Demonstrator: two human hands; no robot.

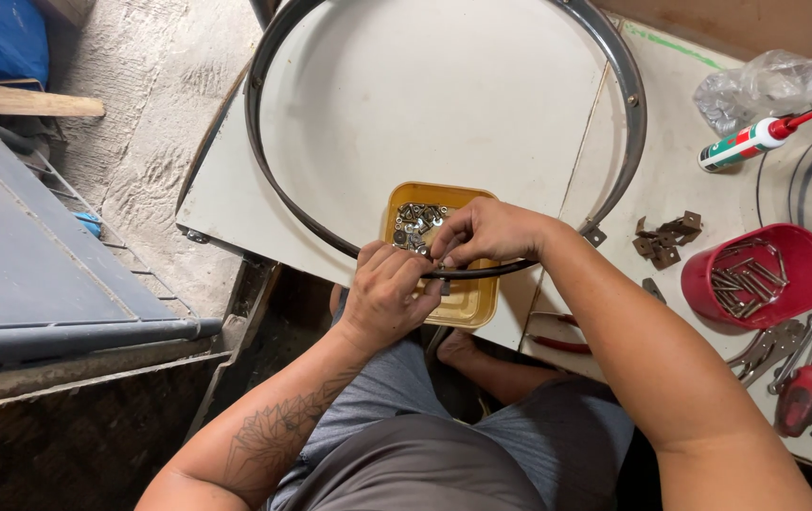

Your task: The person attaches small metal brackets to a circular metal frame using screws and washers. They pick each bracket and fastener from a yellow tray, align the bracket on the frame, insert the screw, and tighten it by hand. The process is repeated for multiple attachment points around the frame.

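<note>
**2 hands on a metal hoop over a yellow tray**

The left hand is clenched around the near edge of the big dark metal hoop, which lies flat on the pale tabletop. Just beside it, the right hand pinches the same stretch of hoop. Beneath both sits a yellow tray of nuts and washers. Further right stands a red cup of screws.

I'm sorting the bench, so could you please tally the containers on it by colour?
Yellow tray of small hardware, beneath both hands: 1
Red tub of long screws: 1
Total: 2
</note>
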